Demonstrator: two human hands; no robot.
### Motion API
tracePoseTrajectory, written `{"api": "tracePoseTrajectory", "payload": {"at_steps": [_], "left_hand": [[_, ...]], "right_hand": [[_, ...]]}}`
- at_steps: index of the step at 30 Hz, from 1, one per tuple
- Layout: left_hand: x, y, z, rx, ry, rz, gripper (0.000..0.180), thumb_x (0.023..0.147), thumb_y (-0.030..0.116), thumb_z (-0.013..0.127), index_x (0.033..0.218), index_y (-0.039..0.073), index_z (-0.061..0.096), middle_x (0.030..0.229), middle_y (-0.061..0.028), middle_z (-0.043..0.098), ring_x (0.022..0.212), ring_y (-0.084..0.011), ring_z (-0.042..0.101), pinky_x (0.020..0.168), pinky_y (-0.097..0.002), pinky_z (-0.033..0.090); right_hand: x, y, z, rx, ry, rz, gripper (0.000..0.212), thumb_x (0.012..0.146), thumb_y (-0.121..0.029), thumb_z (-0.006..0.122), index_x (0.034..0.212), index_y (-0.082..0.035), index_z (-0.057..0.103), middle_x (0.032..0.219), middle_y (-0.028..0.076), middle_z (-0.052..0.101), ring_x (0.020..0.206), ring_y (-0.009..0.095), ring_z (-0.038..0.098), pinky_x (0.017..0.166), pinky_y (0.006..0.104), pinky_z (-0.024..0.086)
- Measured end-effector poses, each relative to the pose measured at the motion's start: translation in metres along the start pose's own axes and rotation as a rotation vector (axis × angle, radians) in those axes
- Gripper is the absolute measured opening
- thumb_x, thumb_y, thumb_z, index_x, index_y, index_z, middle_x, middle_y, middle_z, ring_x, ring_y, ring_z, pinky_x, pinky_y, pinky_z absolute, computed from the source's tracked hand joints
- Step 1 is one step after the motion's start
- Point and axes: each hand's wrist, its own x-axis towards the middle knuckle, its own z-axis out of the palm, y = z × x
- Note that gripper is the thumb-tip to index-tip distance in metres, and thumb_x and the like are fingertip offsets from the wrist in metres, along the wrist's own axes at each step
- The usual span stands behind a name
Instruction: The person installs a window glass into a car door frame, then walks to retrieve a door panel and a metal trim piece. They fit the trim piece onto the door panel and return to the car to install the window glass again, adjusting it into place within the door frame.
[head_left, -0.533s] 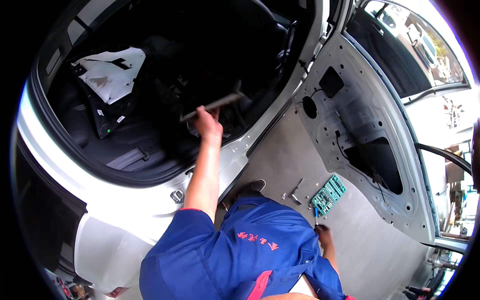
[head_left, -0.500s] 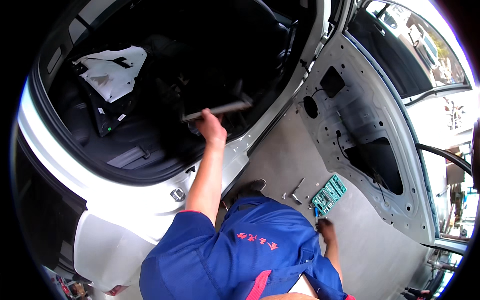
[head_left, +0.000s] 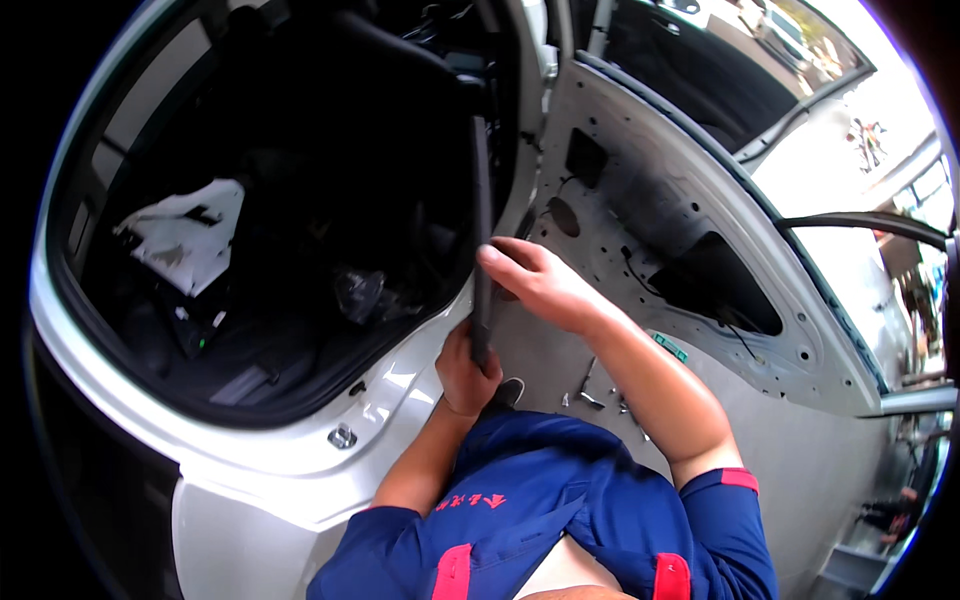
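A long, dark grey, flat panel (head_left: 481, 190) stands nearly upright in front of me, seen edge-on, at the car's door opening. My left hand (head_left: 467, 372) is closed round its lower end. Higher up, my right hand (head_left: 540, 285) grips the panel's right side, with its thumb against the edge and its other fingers partly hidden. Which kind of panel it is I cannot make out, since its faces hardly show.
Inside the dark car interior lies a white-backed trim panel (head_left: 190, 235) and a crumpled clear plastic bag (head_left: 360, 292). The stripped white door (head_left: 640, 210) stands open at right. On the floor are a ratchet wrench (head_left: 590, 398) and a green socket set (head_left: 669, 346), mostly covered by my right arm.
The panel has come out of the car interior toward me and turned upright. My right hand has left the floor beside the tool set and joined my left hand on the panel. My view has shifted.
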Motion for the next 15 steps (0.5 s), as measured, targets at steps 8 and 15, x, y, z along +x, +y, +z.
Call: {"api": "tracePoseTrajectory", "payload": {"at_steps": [8, 15], "left_hand": [[0.028, 0.004, 0.041, 0.096, -0.328, 0.487, 0.021, 0.064, 0.013, 0.067, 0.072, 0.006, 0.049, 0.126, -0.0192, 0.056, 0.090, -0.0321, 0.062, 0.077, -0.0396, 0.052], [0.089, 0.024, 0.066, -0.347, -0.377, 0.541, 0.053, 0.064, 0.023, 0.075, 0.111, 0.003, 0.057, 0.132, -0.0168, 0.043, 0.120, -0.0350, 0.044, 0.105, -0.0471, 0.035]], "right_hand": [[-0.001, 0.072, -0.052, 0.223, 0.284, -0.079, 0.030, 0.079, -0.005, 0.054, 0.107, 0.005, 0.059, 0.093, 0.006, 0.065, 0.083, 0.009, 0.058, 0.076, 0.0240, 0.047], [-0.102, 0.120, -0.094, 0.303, 0.654, -0.296, 0.030, 0.079, 0.004, 0.049, 0.106, 0.004, 0.061, 0.098, 0.004, 0.066, 0.091, 0.009, 0.058, 0.083, 0.0254, 0.048]]}}
